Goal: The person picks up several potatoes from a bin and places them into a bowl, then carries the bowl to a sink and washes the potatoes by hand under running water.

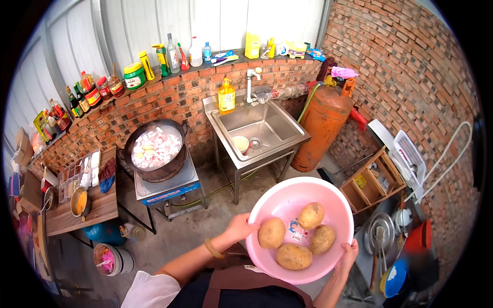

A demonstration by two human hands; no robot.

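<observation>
Both hands carry a pink plastic basin (pixel 265 204) in front of my body, at the lower middle of the view. My left hand (pixel 242 226) grips its left rim, with the thumb over the edge. On the opposite side my right hand (pixel 347 254) holds the right rim, its fingers partly hidden under the basin. Several unpeeled potatoes (pixel 294 256) lie apart or nearly touching on the basin floor, around a printed cartoon picture. Beyond the basin stands a stainless steel sink (pixel 265 119) with a white tap (pixel 251 82); a small cup (pixel 240 144) sits inside it.
A wok (pixel 127 134) full of pale liquid and pieces rests on a gas stove (pixel 169 192). An orange gas cylinder (pixel 325 123) stands right of the sink. Left is a wooden table (pixel 100 210) with a bowl (pixel 81 202); a wooden rack (pixel 371 181) and metal lids (pixel 379 233) are right.
</observation>
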